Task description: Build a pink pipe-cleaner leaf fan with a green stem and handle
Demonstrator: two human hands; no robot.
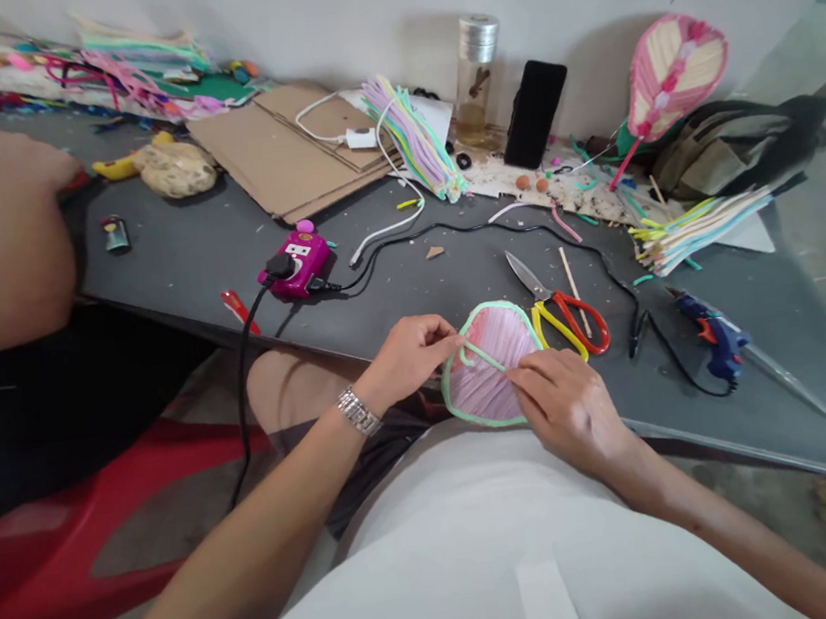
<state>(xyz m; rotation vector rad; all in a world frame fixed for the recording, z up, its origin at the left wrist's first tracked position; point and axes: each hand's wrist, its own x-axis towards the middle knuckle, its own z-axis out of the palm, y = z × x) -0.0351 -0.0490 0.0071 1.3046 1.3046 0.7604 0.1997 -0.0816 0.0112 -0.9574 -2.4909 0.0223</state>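
Low in front of me, at the table's near edge, is a fan-shaped pink and lilac piece [498, 389] with a mint-green pipe-cleaner border. A mint-green pipe cleaner [485, 356] with a curled end lies across its face. My left hand [419, 354], a metal watch on its wrist, pinches this pipe cleaner near the curl. My right hand [563, 396] holds its other end between thumb and fingers, resting over the piece's right side. Just beyond my right hand lie scissors [559, 307] with red and yellow handles, beside a thin wooden stick [574, 292].
A blue glue gun [718, 337] lies at right. Bundles of pipe cleaners [418, 138], a bottle [476, 81], a phone [536, 114] and a pink fan [678, 76] stand behind. A purple power socket [298, 263] trails black cords. At left is another person's arm [5, 239].
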